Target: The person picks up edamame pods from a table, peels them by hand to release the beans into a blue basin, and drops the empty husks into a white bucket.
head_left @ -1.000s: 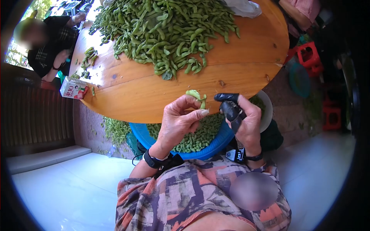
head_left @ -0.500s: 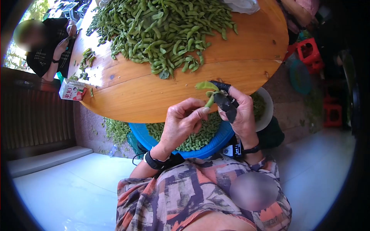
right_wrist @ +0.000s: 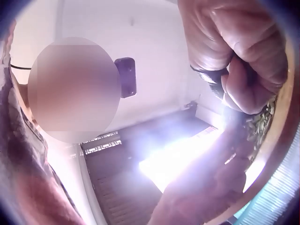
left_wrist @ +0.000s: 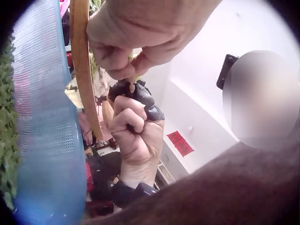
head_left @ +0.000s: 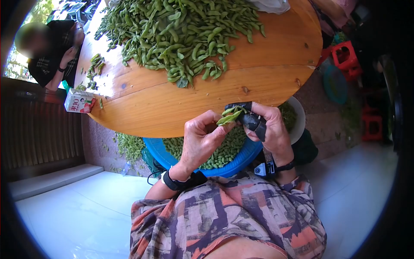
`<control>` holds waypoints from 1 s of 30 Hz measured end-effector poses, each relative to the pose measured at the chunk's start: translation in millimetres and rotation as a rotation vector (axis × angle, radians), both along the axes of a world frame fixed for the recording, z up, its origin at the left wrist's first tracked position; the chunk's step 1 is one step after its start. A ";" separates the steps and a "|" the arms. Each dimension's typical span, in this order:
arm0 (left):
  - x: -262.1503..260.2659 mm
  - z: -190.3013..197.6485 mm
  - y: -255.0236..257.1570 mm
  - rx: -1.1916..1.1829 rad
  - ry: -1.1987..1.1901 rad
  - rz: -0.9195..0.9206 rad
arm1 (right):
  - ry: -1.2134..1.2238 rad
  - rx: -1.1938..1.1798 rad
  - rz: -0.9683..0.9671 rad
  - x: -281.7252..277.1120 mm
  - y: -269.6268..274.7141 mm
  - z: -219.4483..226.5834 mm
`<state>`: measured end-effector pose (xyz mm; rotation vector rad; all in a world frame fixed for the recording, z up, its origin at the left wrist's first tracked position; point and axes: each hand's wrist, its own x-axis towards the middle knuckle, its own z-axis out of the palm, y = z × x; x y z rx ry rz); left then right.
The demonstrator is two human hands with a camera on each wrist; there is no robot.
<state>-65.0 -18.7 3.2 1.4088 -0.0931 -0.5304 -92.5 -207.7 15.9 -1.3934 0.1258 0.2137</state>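
Observation:
Both hands meet over the near edge of the wooden table (head_left: 168,112), above a blue basket (head_left: 156,151) holding many green pods. My left hand (head_left: 199,140) pinches a small green pod cluster (head_left: 231,115) between thumb and fingers. On my right hand (head_left: 274,129), the thumb and forefinger wear black covers; they grip the other side of that cluster. In the left wrist view the black-covered fingertips (left_wrist: 140,96) touch the pod just under the left fingertips. A large heap of green pods (head_left: 172,39) lies on the table's far side.
A drink carton (head_left: 79,101) stands at the table's left edge beside some loose pods. Right of the blue basket is a white bowl (head_left: 300,123). Red stools (head_left: 345,58) stand at the right. Another person (head_left: 56,52) sits at the far left.
My right hand has moved in to the left hand and grips the pods. Since half a second ago, the held cluster has come lower and its pods point to the left.

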 end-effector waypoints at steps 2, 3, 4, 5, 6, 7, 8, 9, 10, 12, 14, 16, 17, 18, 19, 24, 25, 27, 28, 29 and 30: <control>-0.4 0.2 -0.5 0.010 -0.027 -0.001 | 0.031 0.024 -0.009 0.0 -1.9 -5.3; -0.4 0.2 -1.0 0.011 -0.029 0.012 | 0.031 0.024 -0.010 -1.1 -3.5 -4.5; -0.4 0.3 -1.6 0.011 -0.032 0.024 | 0.046 0.053 0.007 -3.0 -5.2 -2.5; -0.4 0.6 -2.1 0.011 -0.031 0.024 | 0.061 0.081 0.023 -4.3 -6.3 -1.0; -0.3 1.0 -2.8 0.009 -0.037 0.031 | 0.061 0.081 0.023 -4.8 -6.6 -0.3; -0.1 1.1 -3.3 0.008 -0.043 0.036 | 0.049 0.003 0.052 -5.2 -6.9 0.3; 0.0 0.7 -3.8 0.008 -0.042 0.033 | 0.036 -0.075 0.078 -5.7 -7.5 0.5; -0.1 -0.1 -4.4 0.004 -0.057 0.026 | 0.037 -0.077 0.074 -5.8 -7.8 -0.6; -0.3 -0.7 -5.0 0.000 -0.071 0.020 | 0.026 -0.046 0.068 -5.6 -7.8 -2.9; -0.1 -0.2 -4.7 0.014 -0.084 0.021 | 0.016 -0.015 0.063 -5.1 -6.1 -3.1; 1.0 -0.6 -2.1 0.030 -0.098 0.025 | 0.028 0.074 0.042 -4.5 -3.6 -0.9; 4.1 -3.0 3.0 -0.117 0.089 -0.028 | 0.014 0.170 0.081 -1.8 -6.4 -3.2; 5.7 -1.3 4.4 -0.117 0.090 -0.029 | -0.001 0.264 0.118 -0.6 -8.0 -5.0; 7.1 1.6 5.3 -0.205 0.184 -0.067 | 0.000 0.264 0.118 -0.3 -8.7 -7.4; 8.2 3.2 5.9 -0.294 0.277 -0.104 | 0.005 0.312 0.142 -0.1 -9.3 -10.2; 8.8 -20.3 8.3 -0.650 0.512 -0.228 | 0.107 0.481 0.242 5.1 -11.0 -10.5; 7.8 -21.9 8.7 -0.659 0.537 -0.234 | 0.130 0.465 0.208 6.2 -7.9 -8.9; 5.5 -13.2 5.9 -0.668 0.561 -0.241 | 0.150 0.446 0.173 3.2 0.1 -10.1; 3.4 3.5 0.2 -0.410 0.355 -0.167 | -0.037 0.345 0.043 -4.0 6.6 -15.9; 2.1 14.4 -2.6 -0.151 0.149 -0.089 | -0.222 0.243 -0.083 -7.4 10.2 -19.0; 3.4 17.6 -1.9 -0.153 0.147 -0.086 | -0.223 0.242 -0.079 -6.4 10.5 -15.5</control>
